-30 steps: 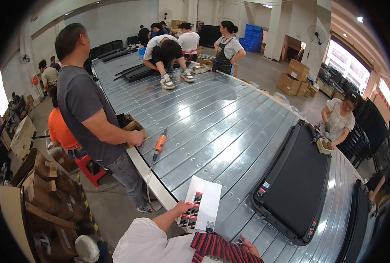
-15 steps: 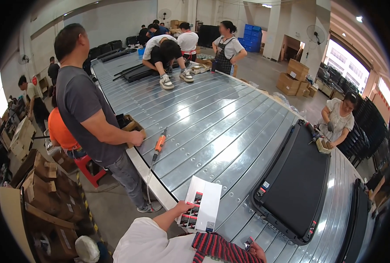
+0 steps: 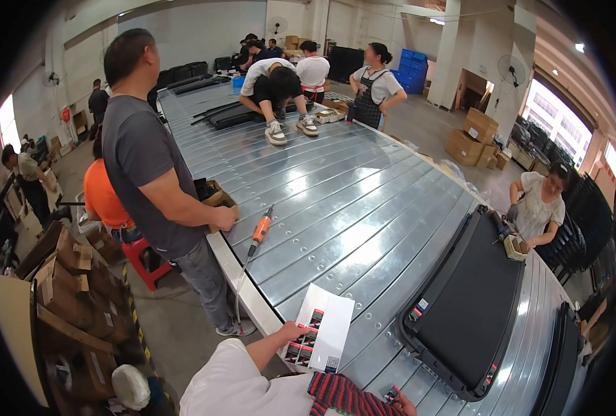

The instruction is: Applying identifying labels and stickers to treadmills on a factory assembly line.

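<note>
My left hand (image 3: 293,331) is closed on the left side of a white sheet of stickers (image 3: 332,319), its fingertips at the red-and-black stickers (image 3: 300,352). The sheet lies at the near left edge of the metal-slatted table (image 3: 308,229). At the lower edge my right hand (image 3: 406,406) pinches a small dark sticker with a red edge (image 3: 392,394). My right forearm wears a red-and-black striped sleeve (image 3: 349,394). Right of my hands lies a large black panel (image 3: 464,305) with a raised rim. Similar small stickers sit at its near corners.
An orange power screwdriver (image 3: 261,227) with a cord lies toward the left edge. A person in grey (image 3: 145,152) stands there beside a small box (image 3: 221,197). Another person (image 3: 540,204) works at the panel's far end. Someone crouches on the table (image 3: 275,90). Another black panel (image 3: 557,353) lies far right.
The view has shifted slightly, so the scene sits a little lower and further right. Both hands keep their holds on the sheet and the sticker.
</note>
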